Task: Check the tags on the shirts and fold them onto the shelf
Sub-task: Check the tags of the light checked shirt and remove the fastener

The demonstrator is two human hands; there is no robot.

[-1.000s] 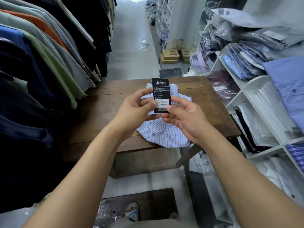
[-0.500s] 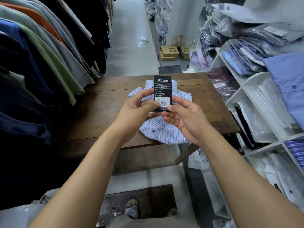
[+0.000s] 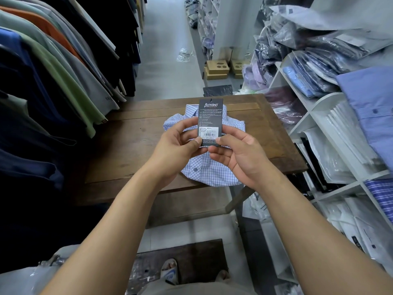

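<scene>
Head view looks down over a wooden table [image 3: 127,145]. Above it the left hand [image 3: 176,150] and the right hand [image 3: 240,156] each pinch the lower edge of a dark hang tag [image 3: 210,116] between thumb and curled fingers [image 3: 197,142]. The 2 hands hold it upright, with its printed face and white price sticker toward the camera. Under them a blue-checked shirt [image 3: 212,171] lies folded on the table, collar at the far side. A white shelf [image 3: 319,107] with bagged shirts stands at the right, and hanging garments [image 3: 63,71] line the left.

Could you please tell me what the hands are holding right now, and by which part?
The left hand and right hand pinch the tag by its bottom corners.
</scene>
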